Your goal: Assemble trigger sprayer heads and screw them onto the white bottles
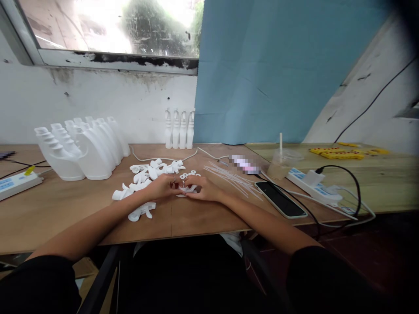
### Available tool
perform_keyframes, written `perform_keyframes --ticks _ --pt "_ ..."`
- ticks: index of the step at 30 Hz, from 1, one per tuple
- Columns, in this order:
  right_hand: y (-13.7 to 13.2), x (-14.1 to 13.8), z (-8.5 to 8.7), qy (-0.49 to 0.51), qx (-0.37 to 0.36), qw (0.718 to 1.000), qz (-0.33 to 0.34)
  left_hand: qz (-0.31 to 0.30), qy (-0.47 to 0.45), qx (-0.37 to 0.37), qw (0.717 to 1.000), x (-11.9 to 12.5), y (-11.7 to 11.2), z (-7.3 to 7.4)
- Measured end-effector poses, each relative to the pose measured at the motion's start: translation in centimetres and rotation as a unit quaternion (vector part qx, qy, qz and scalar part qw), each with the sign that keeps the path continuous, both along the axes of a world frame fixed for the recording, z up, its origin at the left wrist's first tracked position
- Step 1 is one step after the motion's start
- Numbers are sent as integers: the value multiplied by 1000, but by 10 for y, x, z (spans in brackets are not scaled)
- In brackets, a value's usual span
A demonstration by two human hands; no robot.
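A white spray trigger head [190, 189] is held low over the table between my hands. My right hand [207, 190] has its fingers curled round it from the right. At its left end, my left hand [163, 186], with a ring on one finger, is closed in a pinch; what lies between those fingertips is too small to make out. Several loose white trigger heads [141, 211] lie in a pile beside and behind my left hand. Small white ring washers [193, 173] sit just beyond my fingers. Thin white dip tubes [234, 178] are spread beyond my right hand.
White bottles [94, 152] without caps stand at the back left, and several slim spray bottles [179, 131] by the wall. To the right are a phone [280, 199], a plastic cup [278, 165], a power strip [314, 187] and cables. Another power strip [19, 185] lies far left.
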State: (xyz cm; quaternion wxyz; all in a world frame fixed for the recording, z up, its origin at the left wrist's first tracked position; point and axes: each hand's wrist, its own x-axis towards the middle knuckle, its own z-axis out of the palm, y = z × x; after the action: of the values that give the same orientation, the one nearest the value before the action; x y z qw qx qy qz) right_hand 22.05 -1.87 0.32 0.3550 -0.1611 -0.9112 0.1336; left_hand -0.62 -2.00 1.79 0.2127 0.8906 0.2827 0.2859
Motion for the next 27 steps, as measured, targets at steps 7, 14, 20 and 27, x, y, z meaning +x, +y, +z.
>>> perform_keyframes --ticks 7,14,20,27 --pt "-4 1 -2 8 19 999 -48 25 26 12 999 0 -1 2" --pt "0 0 -1 -1 16 1000 -13 16 10 14 1000 1 1 1" --pt "7 9 6 6 -77 997 -10 45 55 7 997 2 -2 3" --pt "41 61 29 -42 -30 941 -335 46 77 7 996 7 -6 7"
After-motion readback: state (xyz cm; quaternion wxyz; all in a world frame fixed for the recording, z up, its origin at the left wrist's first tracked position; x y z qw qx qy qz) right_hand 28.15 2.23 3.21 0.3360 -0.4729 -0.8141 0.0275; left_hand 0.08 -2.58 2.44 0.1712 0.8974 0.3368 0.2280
